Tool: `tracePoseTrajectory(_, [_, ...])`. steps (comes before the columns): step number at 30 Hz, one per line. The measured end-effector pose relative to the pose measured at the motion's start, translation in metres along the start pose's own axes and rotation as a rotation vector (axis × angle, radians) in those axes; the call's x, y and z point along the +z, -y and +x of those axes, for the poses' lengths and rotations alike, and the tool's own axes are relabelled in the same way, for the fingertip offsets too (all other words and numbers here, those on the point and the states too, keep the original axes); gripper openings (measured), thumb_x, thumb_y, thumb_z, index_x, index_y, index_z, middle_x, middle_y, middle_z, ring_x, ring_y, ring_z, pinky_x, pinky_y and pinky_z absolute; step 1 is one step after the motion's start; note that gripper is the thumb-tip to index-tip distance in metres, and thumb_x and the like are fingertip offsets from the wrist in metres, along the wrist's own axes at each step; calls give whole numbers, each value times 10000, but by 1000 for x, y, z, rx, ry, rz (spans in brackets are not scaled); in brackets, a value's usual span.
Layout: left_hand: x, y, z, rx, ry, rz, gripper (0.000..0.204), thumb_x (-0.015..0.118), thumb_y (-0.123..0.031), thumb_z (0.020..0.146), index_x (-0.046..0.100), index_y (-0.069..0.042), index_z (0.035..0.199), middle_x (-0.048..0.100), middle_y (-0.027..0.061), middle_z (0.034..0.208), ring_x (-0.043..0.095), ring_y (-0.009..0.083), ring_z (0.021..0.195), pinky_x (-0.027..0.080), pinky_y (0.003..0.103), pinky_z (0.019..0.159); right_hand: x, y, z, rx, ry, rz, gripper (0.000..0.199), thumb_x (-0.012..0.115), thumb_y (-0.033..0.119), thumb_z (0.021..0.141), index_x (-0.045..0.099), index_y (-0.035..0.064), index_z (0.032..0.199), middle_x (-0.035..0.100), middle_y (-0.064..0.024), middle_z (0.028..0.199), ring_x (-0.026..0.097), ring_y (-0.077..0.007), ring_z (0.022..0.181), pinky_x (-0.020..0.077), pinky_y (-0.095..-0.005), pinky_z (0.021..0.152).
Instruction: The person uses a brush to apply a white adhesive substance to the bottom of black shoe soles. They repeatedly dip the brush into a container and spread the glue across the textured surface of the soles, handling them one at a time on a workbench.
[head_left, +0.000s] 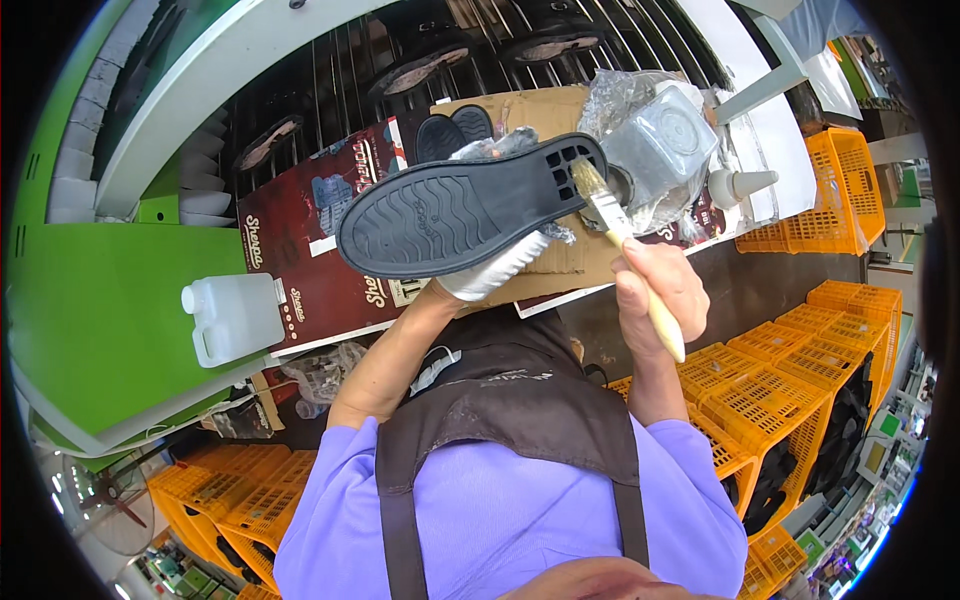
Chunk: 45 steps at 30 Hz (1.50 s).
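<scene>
One black sole (470, 205), tread side up, held above the counter (100, 320) by the left hand (495, 270), which wears a white glove and is closed around the sole's underside from below. One brush (625, 255), pale handle, bristles touching the heel end of the sole at its grid of square holes; the bare right hand (655, 285) is closed around the handle. One grey tin (660, 140), wrapped in clear plastic, just beyond the brush tip. One white nozzle bottle (740, 183) lying beside the tin. One white jug (232, 318) on the counter, well to the left. Two dark insoles (455, 128) on cardboard behind the sole. Three shoes (420, 68) on the rack beyond. Several orange crates (770, 380) at the right, more lower left.
</scene>
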<state>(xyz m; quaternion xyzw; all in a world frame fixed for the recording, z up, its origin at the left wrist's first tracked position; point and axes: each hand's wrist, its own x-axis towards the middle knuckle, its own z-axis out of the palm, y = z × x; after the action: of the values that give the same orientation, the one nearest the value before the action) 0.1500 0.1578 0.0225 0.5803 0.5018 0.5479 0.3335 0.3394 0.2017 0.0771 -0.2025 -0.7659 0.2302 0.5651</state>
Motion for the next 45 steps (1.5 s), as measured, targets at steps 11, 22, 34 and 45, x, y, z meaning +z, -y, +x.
tracePoseTrajectory(11, [2,9,-13,170,-14,286,616,683,-175,790,394,-54,1320,444,94,1322,409,236,1224,267,387,1045,18,-1,2,-20,54,-79,227,727,85,745,647,-22,929,651,-137,739,608,-196,586,473,-258,524])
tracePoseTrajectory(22, [2,1,-1,262,-87,340,683,687,-250,788,345,-61,1348,405,87,1359,381,224,1250,242,371,1058,35,5,-2,-45,78,-18,241,735,68,719,640,-28,918,649,-138,731,613,-202,573,478,-267,512])
tracePoseTrajectory(34, [11,27,-6,7,13,-445,740,691,-237,774,292,-23,1359,418,116,1338,414,208,1225,308,339,1034,49,13,-3,-33,110,35,269,740,104,724,636,5,951,626,-99,670,600,-197,538,471,-270,486])
tracePoseTrajectory(45, [16,54,-24,-45,136,-197,511,661,-231,780,394,-57,1179,478,75,1150,466,185,1061,359,331,910,61,17,-1,-28,124,91,212,688,138,788,640,-43,886,630,-113,650,612,-198,548,472,-270,493])
